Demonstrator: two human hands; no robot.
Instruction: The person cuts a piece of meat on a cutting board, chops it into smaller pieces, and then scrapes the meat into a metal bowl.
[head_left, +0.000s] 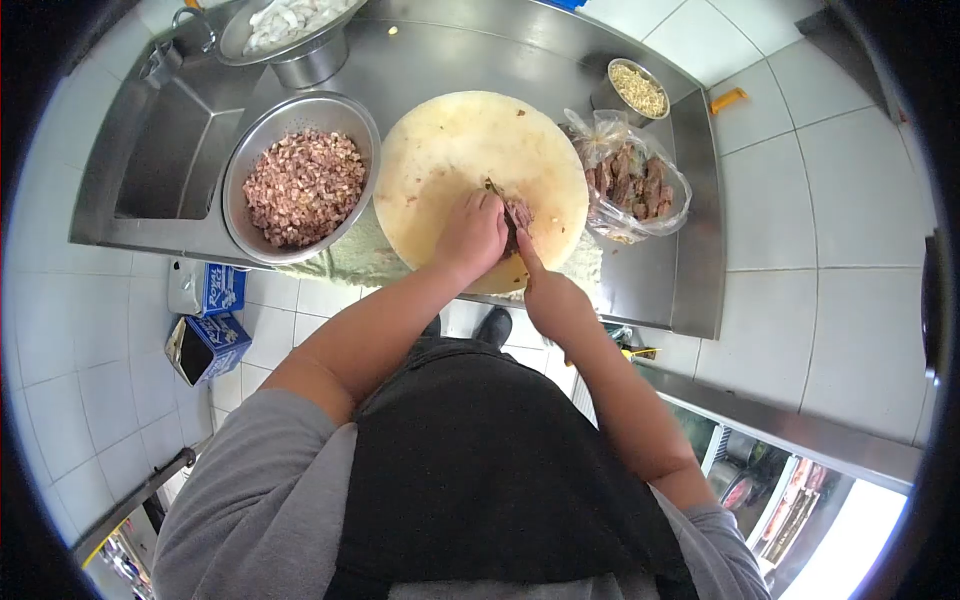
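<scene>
On the round cutting board (430,140), my left hand (472,235) is closed with curled fingers over a dark piece of meat, mostly hidden beneath them. My right hand (556,303) grips a knife (512,238), its index finger stretched along the blade. The blade lies right beside my left fingertips. Small cut bits of meat (522,212) lie on the far side of the blade.
Left of the board stands a steel bowl (232,190) of diced meat, by a sink (165,165). A bowl of white pieces (295,22) sits behind it. At right are a plastic bag of meat strips (630,185) and a metal pot (605,98) of chopped pale bits.
</scene>
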